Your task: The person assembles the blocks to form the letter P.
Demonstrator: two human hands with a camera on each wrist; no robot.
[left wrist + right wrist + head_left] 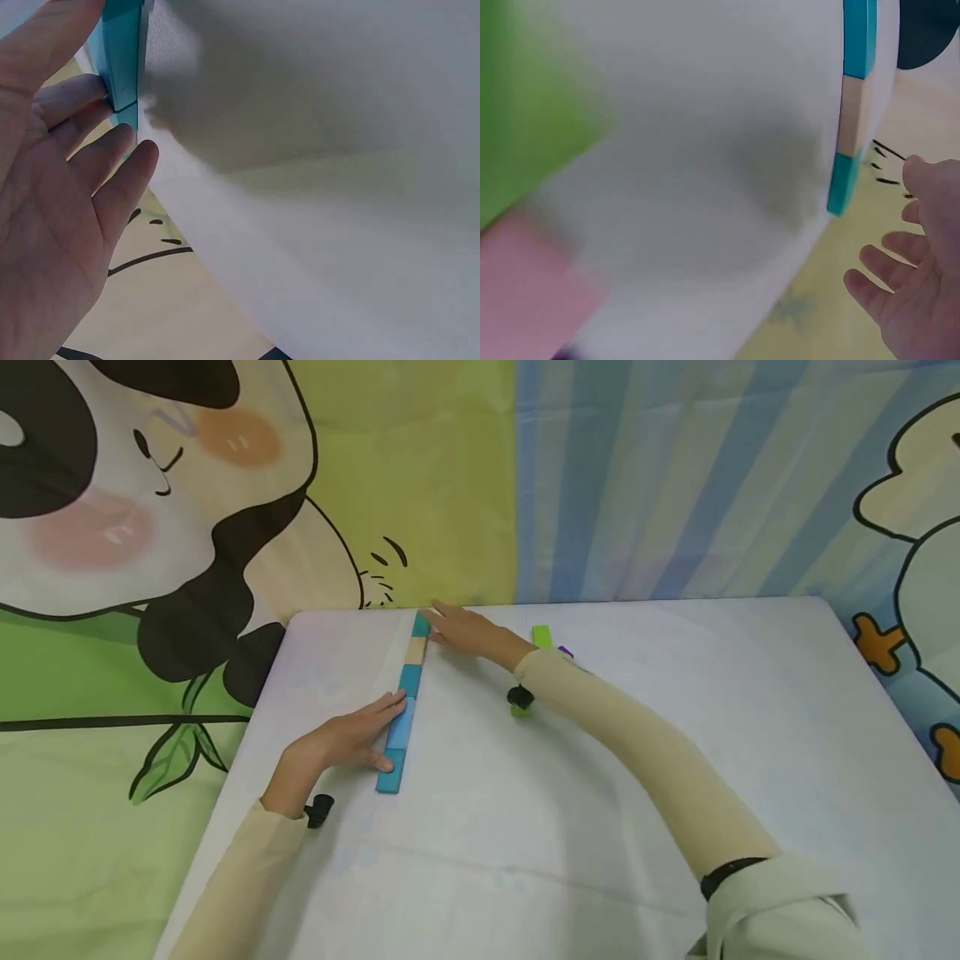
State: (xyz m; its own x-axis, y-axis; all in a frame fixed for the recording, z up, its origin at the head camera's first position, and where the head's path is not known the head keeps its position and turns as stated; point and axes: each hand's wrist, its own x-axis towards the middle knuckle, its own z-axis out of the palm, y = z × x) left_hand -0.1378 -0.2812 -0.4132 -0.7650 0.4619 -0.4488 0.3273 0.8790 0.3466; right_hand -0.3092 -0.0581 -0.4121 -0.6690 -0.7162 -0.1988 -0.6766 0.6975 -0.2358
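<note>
A straight row of several flat blocks runs from the table's far edge toward me, end to end: a teal block [388,777] nearest, then a light-blue block [400,727], a teal one, a beige block [416,651] and a far teal block [421,625]. My left hand [341,743] rests against the row's left side, fingers extended, thumb on the near teal block and fingertips by the light-blue one. At the far end, my right hand [468,631] has its fingers loosely spread beside the last teal block; in the right wrist view nothing lies in its palm.
Right of the row, partly behind my right forearm, are a green block [542,636], a bit of purple [566,652] and another green piece [520,712]. A blurred pink block [532,289] shows close up. Printed cloth [420,485] hangs behind the white table [712,693].
</note>
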